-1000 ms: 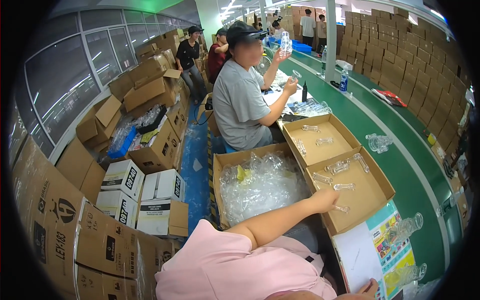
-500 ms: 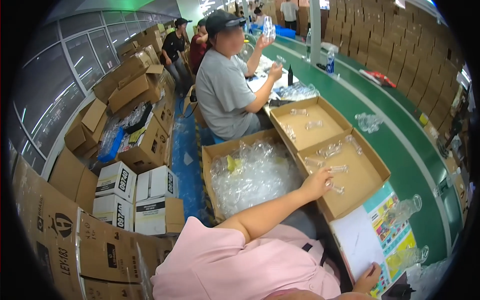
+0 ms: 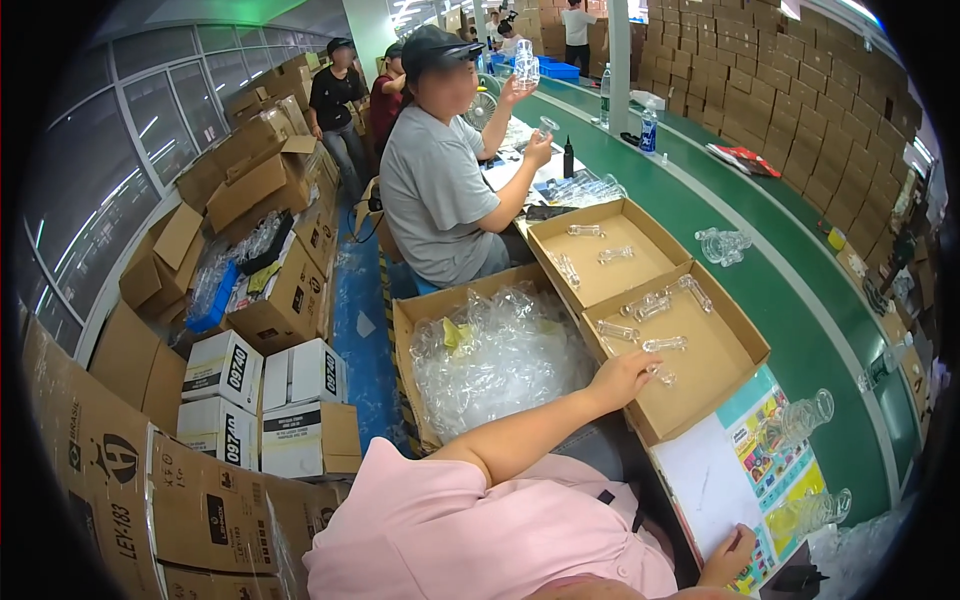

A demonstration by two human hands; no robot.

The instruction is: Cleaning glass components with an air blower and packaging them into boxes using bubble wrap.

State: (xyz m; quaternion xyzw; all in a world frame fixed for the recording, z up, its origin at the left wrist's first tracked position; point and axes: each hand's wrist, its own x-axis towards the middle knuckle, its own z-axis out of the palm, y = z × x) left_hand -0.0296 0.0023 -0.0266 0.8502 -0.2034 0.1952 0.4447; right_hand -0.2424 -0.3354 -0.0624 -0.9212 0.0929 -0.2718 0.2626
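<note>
The left hand [image 3: 622, 378] reaches forward over the near rim of a shallow cardboard tray [image 3: 700, 385], its fingers loosely curled around a small clear glass piece [image 3: 660, 374] at the fingertips; how firmly it grips cannot be told. Just beyond that hand, more clear glass tubes [image 3: 655, 306] lie scattered on the tray's floor. To the left of the hand stands an open carton of clear plastic bags [image 3: 495, 355]. The right hand [image 3: 730, 555] rests low and near the body, fingers bent down onto a colourful printed sheet [image 3: 765, 450] on the tabletop, holding nothing visible. Past the right hand, clear bottles [image 3: 800, 418] lie on the green conveyor belt [image 3: 790, 290]. Ahead of both hands, a seated co-worker in a grey shirt [image 3: 430, 190] holds up a glass bottle.
</note>
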